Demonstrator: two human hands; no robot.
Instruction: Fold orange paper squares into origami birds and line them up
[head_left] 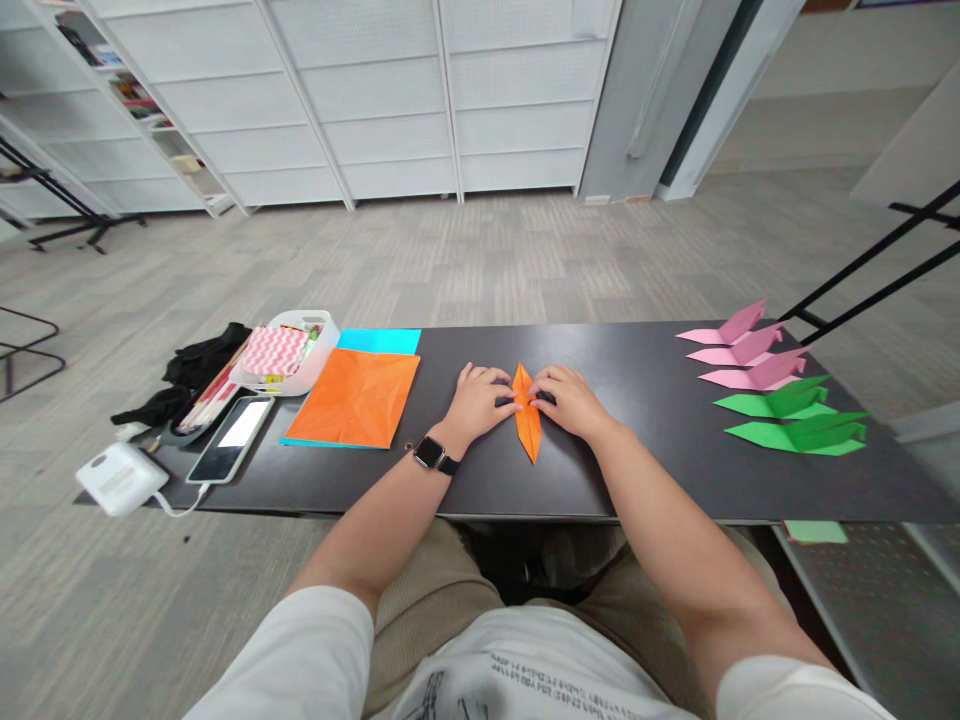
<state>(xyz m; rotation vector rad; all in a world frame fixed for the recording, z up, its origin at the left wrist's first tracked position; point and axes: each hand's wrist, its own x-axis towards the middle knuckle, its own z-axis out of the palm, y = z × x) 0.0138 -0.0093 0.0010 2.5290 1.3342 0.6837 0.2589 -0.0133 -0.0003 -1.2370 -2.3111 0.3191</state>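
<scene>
A narrow, pointed piece of folded orange paper lies on the black table in front of me. My left hand presses on its left side and my right hand on its right, fingertips curled and pinched onto the paper's middle. A watch is on my left wrist. Both hands rest on the tabletop.
Flat orange sheet over blue sheets to the left. Farther left: white basket with patterned paper, phone, white device, black cloth. Right side: folded pink pieces and green pieces.
</scene>
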